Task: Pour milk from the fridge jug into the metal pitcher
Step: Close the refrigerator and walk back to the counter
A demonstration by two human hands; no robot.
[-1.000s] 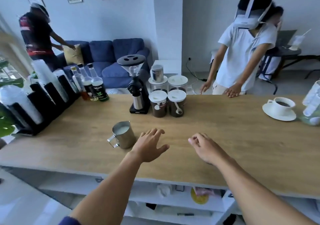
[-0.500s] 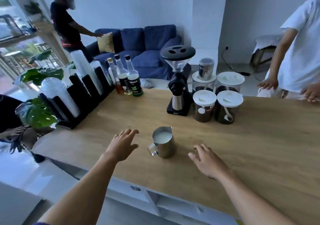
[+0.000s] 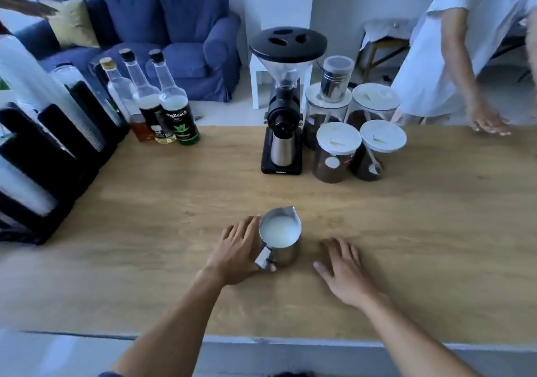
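Note:
The metal pitcher (image 3: 286, 253) stands upright on the wooden counter (image 3: 421, 231), near the front edge, with white milk (image 3: 279, 231) inside and its spout pointing away from me. My left hand (image 3: 236, 250) wraps around its left wall, the thumb under the handle (image 3: 263, 257). My right hand (image 3: 343, 272) lies flat on the counter a short way to the pitcher's right, fingers spread, holding nothing. No milk jug is in view.
A black coffee grinder (image 3: 283, 100) and several lidded jars (image 3: 337, 153) stand behind the pitcher. Syrup bottles (image 3: 174, 106) and black cup racks (image 3: 49, 144) fill the left side. Another person's hand (image 3: 488, 121) rests on the far right edge.
My left hand has come in from the left and closed around the pitcher. My view has tilted down and moved nearer. My right hand stays flat to the pitcher's right.

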